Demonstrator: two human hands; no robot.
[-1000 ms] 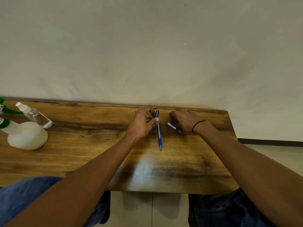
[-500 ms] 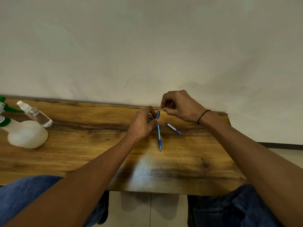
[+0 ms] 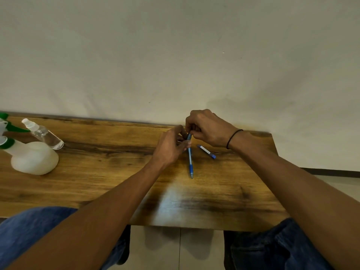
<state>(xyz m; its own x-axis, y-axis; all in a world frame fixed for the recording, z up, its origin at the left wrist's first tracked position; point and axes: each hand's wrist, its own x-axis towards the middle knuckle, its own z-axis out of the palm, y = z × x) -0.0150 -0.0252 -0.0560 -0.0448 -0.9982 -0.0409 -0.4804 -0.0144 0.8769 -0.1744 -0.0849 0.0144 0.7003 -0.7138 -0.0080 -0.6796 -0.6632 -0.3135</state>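
A blue pen (image 3: 190, 160) stands tilted over the wooden table (image 3: 109, 172), its tip pointing toward me. My left hand (image 3: 171, 147) pinches the pen's upper barrel between thumb and fingers. My right hand (image 3: 207, 129), with a black band on the wrist, has its fingertips curled round the pen's top end. A short blue piece with a white label (image 3: 206, 151) lies flat on the table just right of the pen, under my right wrist.
A white spray bottle with green trigger (image 3: 32, 156) and a small clear bottle (image 3: 44, 136) sit at the table's left. A plain wall runs along the far edge. My knees in blue jeans (image 3: 29, 232) sit below the near edge.
My right hand left the small blue piece on the table, rose, and came down onto the top end of the pen. My left hand kept its hold on the pen.
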